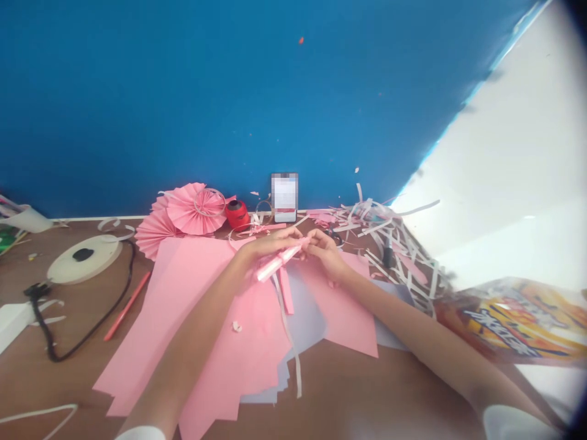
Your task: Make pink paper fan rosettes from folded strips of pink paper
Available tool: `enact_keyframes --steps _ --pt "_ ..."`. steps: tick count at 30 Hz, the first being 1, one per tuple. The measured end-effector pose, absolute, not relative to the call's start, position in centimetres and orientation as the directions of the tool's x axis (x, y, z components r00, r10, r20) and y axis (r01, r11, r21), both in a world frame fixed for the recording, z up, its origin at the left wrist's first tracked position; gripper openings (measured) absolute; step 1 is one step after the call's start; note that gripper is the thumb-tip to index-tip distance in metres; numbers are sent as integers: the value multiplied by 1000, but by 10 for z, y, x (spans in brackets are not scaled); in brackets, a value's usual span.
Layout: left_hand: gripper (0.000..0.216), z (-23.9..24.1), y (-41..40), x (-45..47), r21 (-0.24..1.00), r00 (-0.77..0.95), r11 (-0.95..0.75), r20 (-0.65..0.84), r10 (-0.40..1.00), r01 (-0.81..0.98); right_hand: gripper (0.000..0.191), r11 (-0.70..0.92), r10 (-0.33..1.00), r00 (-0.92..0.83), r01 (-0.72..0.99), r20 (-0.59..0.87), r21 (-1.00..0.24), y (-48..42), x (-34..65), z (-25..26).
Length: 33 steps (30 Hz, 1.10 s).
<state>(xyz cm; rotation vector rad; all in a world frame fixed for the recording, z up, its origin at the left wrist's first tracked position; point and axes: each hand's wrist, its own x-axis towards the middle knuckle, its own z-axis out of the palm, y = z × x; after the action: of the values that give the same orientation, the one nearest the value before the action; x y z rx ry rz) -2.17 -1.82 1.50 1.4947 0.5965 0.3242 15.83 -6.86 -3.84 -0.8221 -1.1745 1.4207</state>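
Note:
My left hand (266, 244) and my right hand (326, 250) meet above the pink paper sheets (202, 318) on the brown table (394, 397). Both are closed on a folded pink paper strip (279, 263), pleated into a narrow bar. The left hand grips its middle and the right hand pinches its far end. A thin white paper strip (288, 330) hangs down from the bar over the sheets.
Pink paper fans (188, 214) lean on the blue wall beside a red tape roll (237, 214) and a phone (285, 197). White paper shreds (389, 238) pile up right. A red pencil (127, 305), black cable (82, 333), round white disc (83, 258) and colourful packet (518, 321) lie around.

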Motion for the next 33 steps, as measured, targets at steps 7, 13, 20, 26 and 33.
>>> enact_keyframes --steps 7,13,20,26,33 --pt "25 1 -14 -18 988 781 -16 -112 614 154 25 76 977 -173 -254 123 -964 -71 155 -39" --pt "21 -18 -6 -13 994 792 -62 -32 610 88 24 103 981 -150 -126 122 -987 -68 158 -43" --pt "25 -23 -3 -23 996 772 68 -89 629 59 19 396 918 -142 327 369 -858 -70 165 -45" --pt "30 -27 -1 -24 989 782 130 -136 608 70 10 588 764 -120 533 634 -608 -77 164 -48" --pt "33 -29 1 -22 994 806 98 -97 584 49 11 661 678 -182 576 713 -481 -76 164 -53"
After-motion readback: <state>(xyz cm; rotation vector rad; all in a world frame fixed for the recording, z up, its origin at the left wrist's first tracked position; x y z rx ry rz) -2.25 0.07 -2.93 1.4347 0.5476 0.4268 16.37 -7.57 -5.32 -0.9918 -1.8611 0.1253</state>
